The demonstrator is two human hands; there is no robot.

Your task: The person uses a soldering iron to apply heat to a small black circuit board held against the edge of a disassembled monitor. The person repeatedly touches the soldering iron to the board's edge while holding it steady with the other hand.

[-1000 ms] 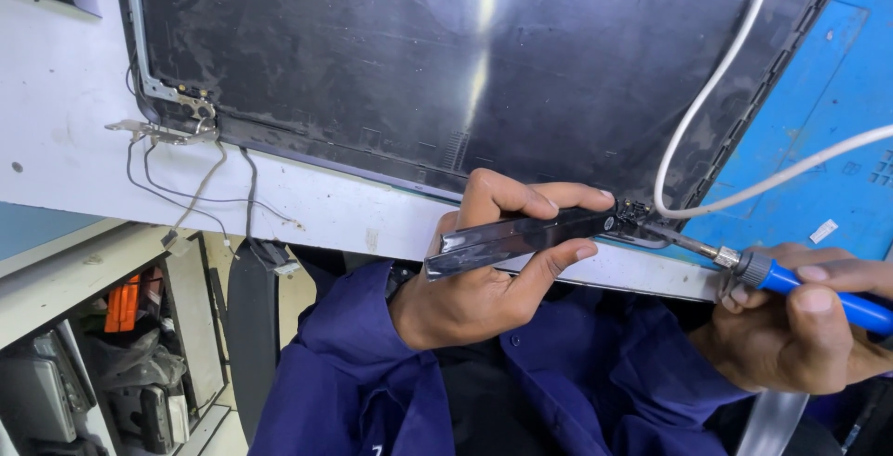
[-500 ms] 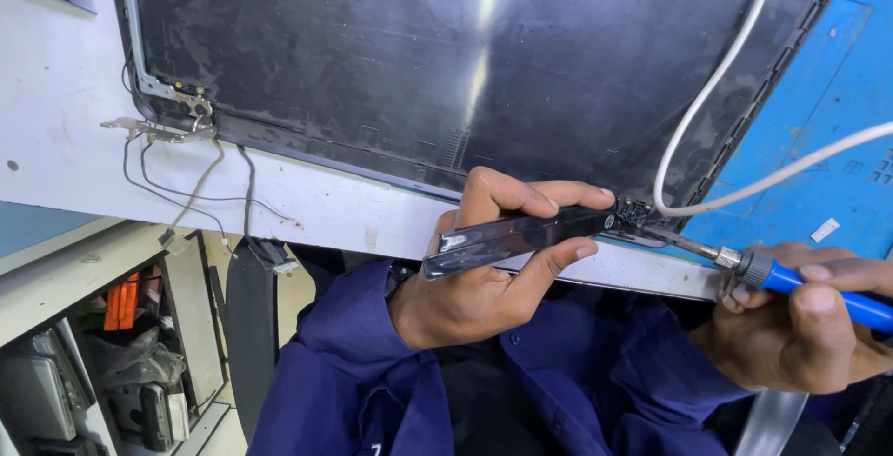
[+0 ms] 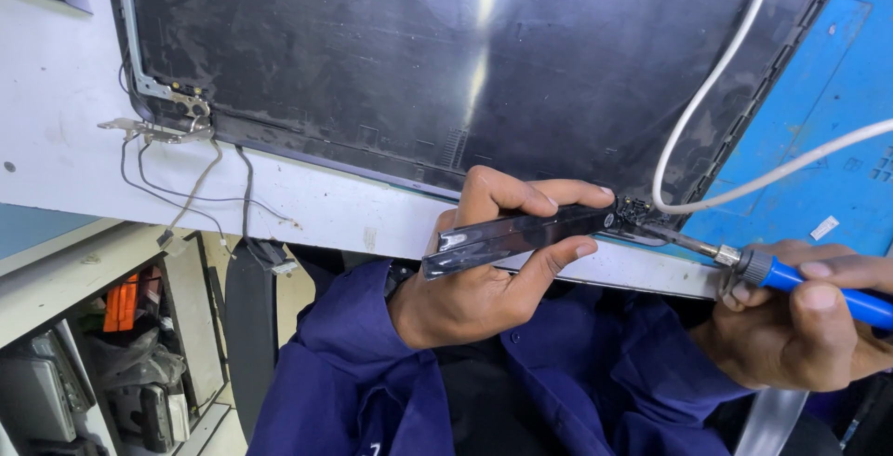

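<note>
White bench (image 3: 65,140), blue mat (image 3: 819,121), cluttered shelves (image 3: 102,363).

The left hand (image 3: 484,274) pinches a dark plastic strip (image 3: 521,231) at the laptop lid's (image 3: 446,56) corner while the right hand (image 3: 800,326) points a blue-handled soldering iron (image 3: 791,277), tip seemingly touching.

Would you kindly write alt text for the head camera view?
A left hand holds a narrow black strip at a dark laptop lid's edge, while the right hand points a blue-handled soldering iron at the strip's end. White cables loop above.
</note>
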